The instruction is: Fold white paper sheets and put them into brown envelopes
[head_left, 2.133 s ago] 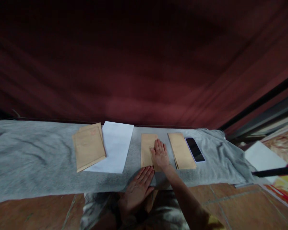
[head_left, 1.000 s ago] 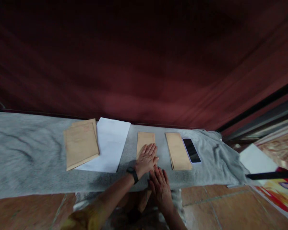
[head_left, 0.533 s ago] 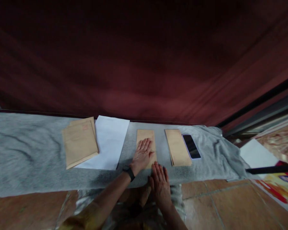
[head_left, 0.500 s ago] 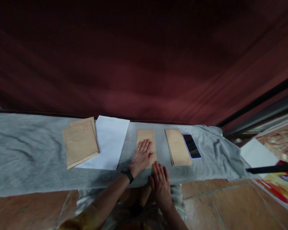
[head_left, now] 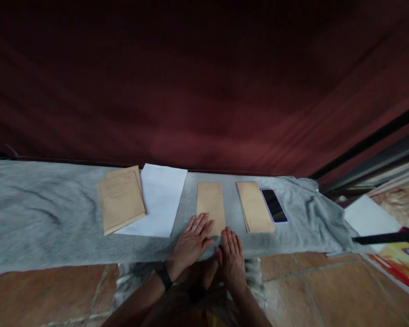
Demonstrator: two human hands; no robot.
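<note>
A long brown envelope (head_left: 210, 200) lies upright in front of me on the grey cloth. My left hand (head_left: 192, 240), with a dark band at the wrist, rests flat over its lower left corner, fingers stretched out. At the lower right corner, my right hand (head_left: 232, 261) lies flat with its fingertips by the envelope's edge; it grips nothing. Right of these is a small stack of brown envelopes (head_left: 255, 206), slightly fanned. To the left, larger brown envelopes (head_left: 122, 197) overlap some white paper (head_left: 162, 200).
A phone (head_left: 274, 205) with a light purple edge lies beside the right-hand stack. Grey cloth (head_left: 71, 245) covers the narrow surface. A dark red curtain or fabric (head_left: 191, 113) rises behind it. Tiled floor (head_left: 313, 281) shows below, and a printed colourful sheet (head_left: 400, 261) lies at the right.
My left hand has slid down the envelope towards me, uncovering its middle. My right hand stays near the lower right corner. The whole view has shifted slightly.
</note>
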